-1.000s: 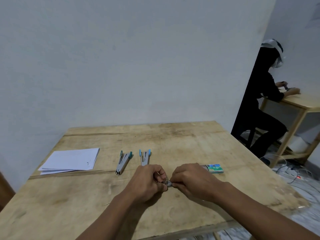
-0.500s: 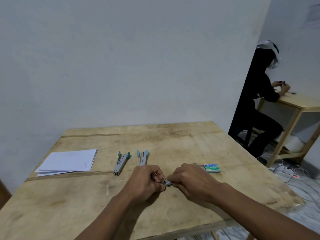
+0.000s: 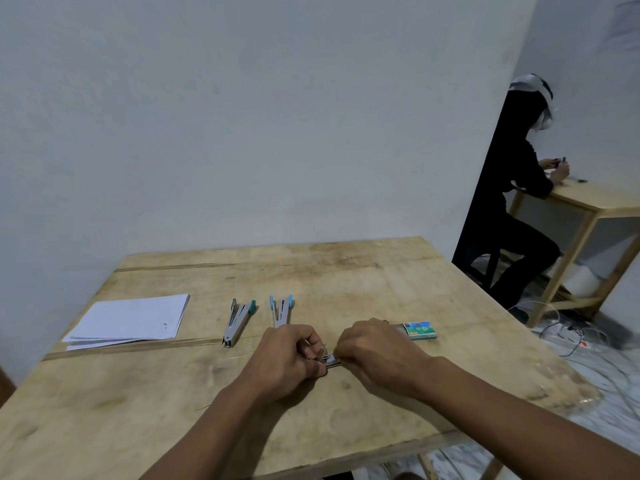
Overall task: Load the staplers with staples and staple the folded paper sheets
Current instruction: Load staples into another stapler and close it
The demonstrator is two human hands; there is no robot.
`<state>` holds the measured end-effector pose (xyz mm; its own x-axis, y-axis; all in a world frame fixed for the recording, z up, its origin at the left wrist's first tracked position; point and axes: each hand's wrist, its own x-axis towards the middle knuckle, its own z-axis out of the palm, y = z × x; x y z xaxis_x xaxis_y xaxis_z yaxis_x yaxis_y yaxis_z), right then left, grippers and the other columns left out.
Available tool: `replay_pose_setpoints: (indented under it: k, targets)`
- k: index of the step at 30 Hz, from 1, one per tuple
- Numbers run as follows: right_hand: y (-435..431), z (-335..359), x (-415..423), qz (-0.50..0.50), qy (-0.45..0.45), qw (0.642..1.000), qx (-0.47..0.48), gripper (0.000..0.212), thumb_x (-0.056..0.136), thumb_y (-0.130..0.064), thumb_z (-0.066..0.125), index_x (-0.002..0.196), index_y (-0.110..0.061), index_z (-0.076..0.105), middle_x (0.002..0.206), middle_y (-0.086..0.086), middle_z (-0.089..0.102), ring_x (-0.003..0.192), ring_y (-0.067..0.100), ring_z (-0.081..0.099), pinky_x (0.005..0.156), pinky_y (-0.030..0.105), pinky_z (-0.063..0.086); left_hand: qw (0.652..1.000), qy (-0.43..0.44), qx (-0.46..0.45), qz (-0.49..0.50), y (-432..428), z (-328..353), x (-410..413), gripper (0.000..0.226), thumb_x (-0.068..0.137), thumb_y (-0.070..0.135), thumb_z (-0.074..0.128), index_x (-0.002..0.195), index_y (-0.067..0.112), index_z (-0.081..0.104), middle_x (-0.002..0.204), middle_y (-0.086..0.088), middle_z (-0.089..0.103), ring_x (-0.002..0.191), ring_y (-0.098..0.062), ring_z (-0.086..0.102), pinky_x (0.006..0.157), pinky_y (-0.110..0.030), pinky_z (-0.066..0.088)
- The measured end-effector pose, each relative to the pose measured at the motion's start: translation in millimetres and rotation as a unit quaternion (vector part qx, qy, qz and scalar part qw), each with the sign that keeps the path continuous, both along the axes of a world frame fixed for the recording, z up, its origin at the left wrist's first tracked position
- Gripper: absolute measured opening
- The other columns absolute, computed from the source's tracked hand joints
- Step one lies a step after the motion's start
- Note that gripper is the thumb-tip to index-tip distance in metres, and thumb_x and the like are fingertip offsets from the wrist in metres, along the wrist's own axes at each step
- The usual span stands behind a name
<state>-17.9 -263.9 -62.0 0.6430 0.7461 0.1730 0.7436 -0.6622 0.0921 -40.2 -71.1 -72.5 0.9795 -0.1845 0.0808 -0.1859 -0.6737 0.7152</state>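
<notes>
Both hands meet low over the near middle of the table (image 3: 346,271). The left hand (image 3: 289,356) is curled into a loose fist, and its fingers close round one end of a small silvery thing that looks like a stapler (image 3: 331,361). The right hand (image 3: 375,351) pinches the other end with bent fingers. Only a short bright stretch of it shows in the gap between the two hands, with a thin wire loop just above; the fingers hide the rest. It sits just above the wood or on it, and the view does not settle which.

Two more staplers lie swung open on the table, just beyond the left hand. The green stapler (image 3: 236,322) lies to the left, tilted, with its nose toward the near edge. The blue stapler (image 3: 281,310) lies beside it, its near end hidden behind the left knuckles. A green staple box (image 3: 420,331) lies flat just right of the right hand. The paper (image 3: 131,322) sits in a neat white stack at the left, well apart from the hands.

At the far right a person (image 3: 512,202) in dark clothes sits at a second table (image 3: 595,199). Cables (image 3: 571,334) lie on the floor near it.
</notes>
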Motion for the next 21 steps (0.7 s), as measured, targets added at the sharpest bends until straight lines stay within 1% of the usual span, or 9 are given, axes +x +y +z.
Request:
replay_pose_setpoints:
  k: [2,5,8,10,14,15,16,18,21]
  targets:
    - [0.1,6.4,-2.0,-0.046,0.081,0.994,0.059,0.015,0.092,-0.024,0.058,0.095,-0.019,0.071,0.092,-0.001,0.070,0.084,0.021,0.060,0.073,0.036,0.048,1.000,-0.005,0.003,-0.003,-1.0,0.6,-1.3,0.018,0.070,0.018,0.084,0.075,0.024,0.068,0.071,0.006,0.067,0.066,-0.001,0.061,0.058,-0.007,0.041]
    - [0.9,5.4,-4.7,-0.067,0.109,0.986,0.106,0.010,0.089,-0.023,0.062,0.095,-0.021,0.069,0.095,-0.004,0.069,0.087,0.016,0.059,0.078,0.034,0.049,1.000,-0.002,0.001,-0.006,-3.1,2.1,-2.4,0.019,0.071,0.016,0.083,0.074,0.027,0.067,0.073,0.004,0.068,0.067,-0.001,0.062,0.058,-0.007,0.041]
    - [1.3,-1.2,-7.1,-0.067,0.099,0.984,0.133,0.013,0.090,-0.025,0.059,0.098,-0.025,0.069,0.094,-0.006,0.067,0.087,0.014,0.056,0.077,0.033,0.046,1.000,0.002,-0.004,-0.004,-2.1,1.9,-1.7,0.020,0.072,0.015,0.083,0.074,0.026,0.067,0.075,0.003,0.069,0.067,-0.001,0.062,0.058,-0.008,0.041]
    - [0.3,-5.6,-7.1,-0.048,0.079,0.988,0.123,0.020,0.091,-0.026,0.057,0.104,-0.026,0.072,0.096,-0.006,0.067,0.089,0.015,0.057,0.075,0.032,0.045,1.000,0.002,-0.006,-0.001,-1.0,0.8,-1.1,0.017,0.071,0.016,0.083,0.076,0.024,0.069,0.075,0.002,0.070,0.068,-0.003,0.063,0.060,-0.009,0.043]
    - [-0.4,-14.4,-11.9,-0.020,0.007,0.996,0.088,0.018,0.092,-0.025,0.059,0.098,-0.024,0.076,0.093,-0.006,0.067,0.081,0.016,0.060,0.064,0.028,0.040,1.000,0.000,-0.006,0.002,-0.3,-0.7,-0.4,0.016,0.070,0.017,0.084,0.079,0.021,0.071,0.073,0.004,0.071,0.069,-0.005,0.065,0.060,-0.010,0.045]
    - [0.7,-14.6,-13.6,-0.026,0.007,0.996,0.087,0.017,0.093,-0.025,0.058,0.097,-0.023,0.075,0.093,-0.006,0.066,0.081,0.016,0.059,0.064,0.028,0.040,1.000,0.000,-0.007,0.002,-0.3,-0.8,-0.2,0.015,0.071,0.016,0.084,0.079,0.020,0.072,0.073,0.004,0.071,0.069,-0.005,0.065,0.060,-0.009,0.046]
    - [2.2,-13.2,-15.0,-0.040,0.021,0.995,0.092,0.018,0.093,-0.026,0.056,0.095,-0.022,0.074,0.092,-0.005,0.065,0.083,0.016,0.058,0.066,0.029,0.040,1.000,0.000,-0.007,0.001,-0.5,-0.7,-0.1,0.015,0.071,0.016,0.084,0.079,0.020,0.072,0.073,0.003,0.071,0.069,-0.005,0.065,0.060,-0.009,0.046]
    - [5.7,-4.1,-13.5,-0.096,0.090,0.984,0.118,0.014,0.090,-0.025,0.058,0.089,-0.021,0.072,0.090,-0.005,0.065,0.083,0.013,0.058,0.070,0.031,0.045,1.000,-0.001,-0.005,0.002,-1.0,-0.8,0.0,0.015,0.071,0.015,0.083,0.078,0.021,0.071,0.073,0.004,0.071,0.067,-0.003,0.065,0.059,-0.008,0.045]
    - [12.0,9.7,0.2,-0.148,0.186,0.964,0.122,0.014,0.082,-0.014,0.060,0.078,-0.019,0.072,0.080,-0.007,0.074,0.073,0.007,0.066,0.070,0.030,0.054,1.000,-0.001,0.000,0.002,-1.7,-0.3,-0.5,0.016,0.071,0.015,0.083,0.077,0.022,0.070,0.072,0.004,0.070,0.066,-0.002,0.064,0.057,-0.006,0.042]
